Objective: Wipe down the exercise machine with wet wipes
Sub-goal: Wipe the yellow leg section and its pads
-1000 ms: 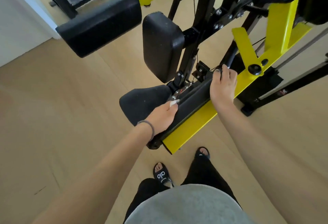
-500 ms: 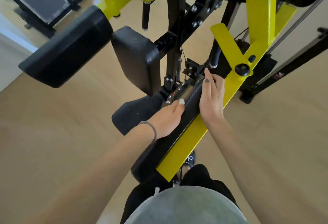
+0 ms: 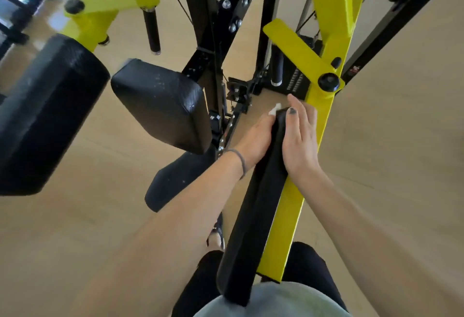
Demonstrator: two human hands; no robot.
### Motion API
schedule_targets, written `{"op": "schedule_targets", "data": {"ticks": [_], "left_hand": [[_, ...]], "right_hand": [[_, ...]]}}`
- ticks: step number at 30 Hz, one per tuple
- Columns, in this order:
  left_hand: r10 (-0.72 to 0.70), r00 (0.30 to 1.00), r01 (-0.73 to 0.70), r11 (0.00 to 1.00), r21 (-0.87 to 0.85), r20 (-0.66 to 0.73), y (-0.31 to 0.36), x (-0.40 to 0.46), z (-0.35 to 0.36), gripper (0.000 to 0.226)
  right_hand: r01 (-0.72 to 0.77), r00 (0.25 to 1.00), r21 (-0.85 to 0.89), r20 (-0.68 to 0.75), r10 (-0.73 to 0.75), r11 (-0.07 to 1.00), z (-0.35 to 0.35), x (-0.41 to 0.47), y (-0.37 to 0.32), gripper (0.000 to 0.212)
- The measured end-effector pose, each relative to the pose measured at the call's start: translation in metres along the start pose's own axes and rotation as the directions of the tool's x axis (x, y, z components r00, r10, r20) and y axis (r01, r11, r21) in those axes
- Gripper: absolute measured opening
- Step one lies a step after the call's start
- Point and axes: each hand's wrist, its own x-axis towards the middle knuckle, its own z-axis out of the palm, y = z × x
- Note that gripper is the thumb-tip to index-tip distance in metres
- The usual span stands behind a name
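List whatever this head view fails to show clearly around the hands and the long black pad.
- Wet wipe: only a white corner shows; the left hand covers the rest.
- Long black pad: near end hidden behind the grey shirt.
- Round black pad: motion-blurred, cut by the left edge.

Pad (image 3: 253, 216) left of beam (image 3: 288, 228) (touching)

Black pad (image 3: 253, 216) between both hands; yellow beam (image 3: 288, 221) just right of it. White wipe (image 3: 275, 110) at left hand's (image 3: 256, 141) fingertips. Right hand (image 3: 298, 141): dark grey nail polish. Grey band (image 3: 239, 161) on left wrist. Tan floor (image 3: 401, 153).
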Motion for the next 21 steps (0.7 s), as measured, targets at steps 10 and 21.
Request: {"op": "schedule_targets", "data": {"ticks": [10, 21], "left_hand": [[-0.121, 0.982, 0.116, 0.992, 0.038, 0.143, -0.085, -0.04, -0.016, 0.066], [-0.17, 0.975, 0.17, 0.985, 0.011, 0.144, -0.025, -0.009, -0.012, 0.042]], "right_hand": [[-0.009, 0.991, -0.229, -0.129, -0.021, 0.973, 0.009, -0.007, -0.013, 0.04], [0.012, 0.986, -0.301, -0.155, -0.061, 0.954, 0.011, -0.004, -0.009, 0.036]]}}
